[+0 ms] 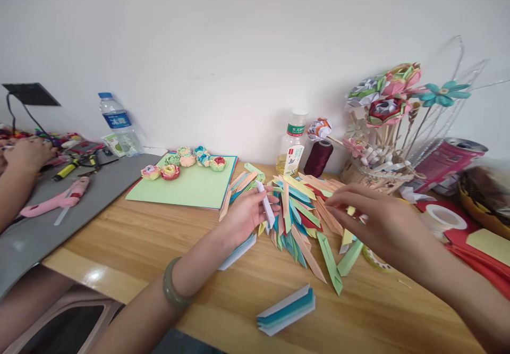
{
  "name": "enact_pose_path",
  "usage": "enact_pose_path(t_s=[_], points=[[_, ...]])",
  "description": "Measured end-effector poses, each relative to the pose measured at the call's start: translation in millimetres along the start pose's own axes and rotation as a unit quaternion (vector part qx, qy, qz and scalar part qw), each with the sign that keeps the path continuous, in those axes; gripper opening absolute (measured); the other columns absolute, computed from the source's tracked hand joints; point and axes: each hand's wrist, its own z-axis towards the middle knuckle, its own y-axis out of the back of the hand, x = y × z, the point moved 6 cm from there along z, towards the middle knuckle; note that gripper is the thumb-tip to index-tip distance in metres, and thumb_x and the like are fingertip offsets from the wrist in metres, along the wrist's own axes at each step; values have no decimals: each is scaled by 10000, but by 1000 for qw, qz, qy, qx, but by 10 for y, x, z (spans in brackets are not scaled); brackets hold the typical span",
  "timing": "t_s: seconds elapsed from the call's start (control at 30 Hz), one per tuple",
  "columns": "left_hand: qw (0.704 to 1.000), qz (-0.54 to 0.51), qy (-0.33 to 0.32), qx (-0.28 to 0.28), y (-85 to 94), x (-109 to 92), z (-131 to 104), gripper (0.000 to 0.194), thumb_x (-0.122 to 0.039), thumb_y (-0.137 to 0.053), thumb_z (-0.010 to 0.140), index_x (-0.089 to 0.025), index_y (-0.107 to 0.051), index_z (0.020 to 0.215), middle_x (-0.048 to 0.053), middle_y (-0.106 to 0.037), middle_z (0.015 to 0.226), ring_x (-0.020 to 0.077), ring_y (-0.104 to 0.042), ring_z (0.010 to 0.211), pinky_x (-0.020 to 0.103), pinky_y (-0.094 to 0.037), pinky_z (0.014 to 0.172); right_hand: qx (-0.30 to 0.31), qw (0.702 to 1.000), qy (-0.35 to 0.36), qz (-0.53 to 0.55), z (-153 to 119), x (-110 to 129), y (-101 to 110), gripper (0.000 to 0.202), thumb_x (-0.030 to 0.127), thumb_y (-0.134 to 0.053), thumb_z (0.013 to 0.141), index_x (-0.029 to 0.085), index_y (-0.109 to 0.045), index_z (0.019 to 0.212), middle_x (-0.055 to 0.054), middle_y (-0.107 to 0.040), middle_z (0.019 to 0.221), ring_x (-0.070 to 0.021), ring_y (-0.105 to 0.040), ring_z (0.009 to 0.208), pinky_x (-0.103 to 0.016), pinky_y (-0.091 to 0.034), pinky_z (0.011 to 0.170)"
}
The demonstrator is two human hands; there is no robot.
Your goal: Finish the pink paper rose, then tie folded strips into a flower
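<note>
A folded white paper strip (266, 205) is held in my left hand (247, 213), over the left side of a spread pile of folded coloured strips (298, 210). My right hand (368, 218) hovers over the pile's right side, thumb and fingers apart, with nothing visible between them. Near the table's front edge lies a nested stack of blue and white folded strips (287, 311). Another pale blue strip (239, 252) lies under my left wrist.
Small paper flowers (187, 160) sit on a green sheet (179, 192). Behind the pile stand a bottle (290, 146) and dark thread spool (319, 158). At right are a flower basket (374, 176) and tape roll (444, 218). Another person's hand (30, 152) is far left, near a pink glue gun (59, 200).
</note>
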Motion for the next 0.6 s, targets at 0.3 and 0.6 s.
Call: enact_pose_path(t_s=[0.3,0.6], points=[[1000,1,9,-13,8,-16,-7,132,-114,-451,806,-121,-549,894,44,-597,694,109,-592,606,222,-476,589,149,978,-24,-146,237,68,-385,224,191,-443,816,175,-636,702,-67,-617,789,-182,-572,783,-254,-364,602],[1000,6,5,-9,20,-9,10,149,-116,-432,809,-118,-545,907,47,-595,700,118,-596,598,230,-465,574,140,972,-56,-179,210,31,-444,263,184,-394,842,148,-624,720,-95,-619,821,-211,-571,800,-275,-363,591]])
